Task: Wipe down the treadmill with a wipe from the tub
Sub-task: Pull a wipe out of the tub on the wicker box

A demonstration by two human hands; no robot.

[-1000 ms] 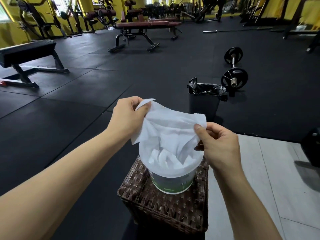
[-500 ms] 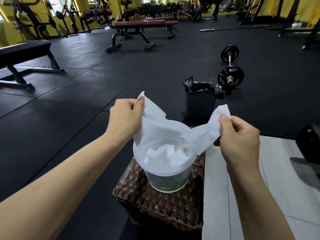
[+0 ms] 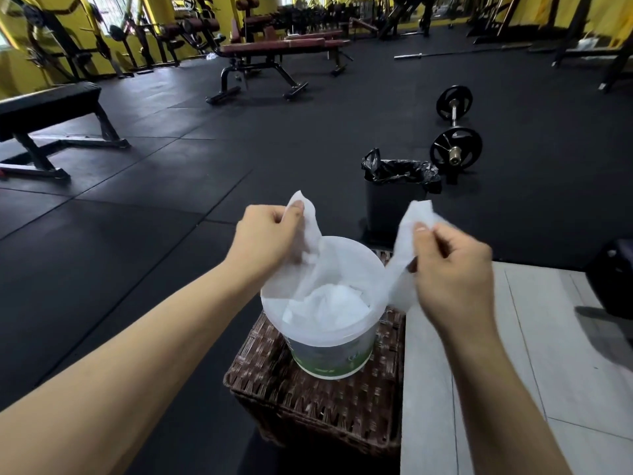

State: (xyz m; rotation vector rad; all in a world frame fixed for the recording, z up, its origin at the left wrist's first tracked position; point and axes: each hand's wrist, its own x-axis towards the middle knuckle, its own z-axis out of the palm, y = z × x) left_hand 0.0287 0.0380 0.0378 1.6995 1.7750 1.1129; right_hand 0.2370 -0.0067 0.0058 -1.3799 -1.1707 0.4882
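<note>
The left hand pinched one end of a wipe between thumb and curled fingers, and the right hand pinched a second white end, so neither hand was free. Half a second before, one sheet had stretched unbroken between them; now the hands had drawn further apart and the sheet looked parted, though whether it had torn right through or only sagged out of sight I could not tell. The left piece ran down into the tub just below that hand, seemingly joined to the roll inside, while the right piece hung outside the rim beside the right palm. The tub stood open on a basket beneath both wrists. I judged the tearing-off nearly finished, with a loose wipe in the right hand. No treadmill was in view, so the wiping had not begun.
</note>
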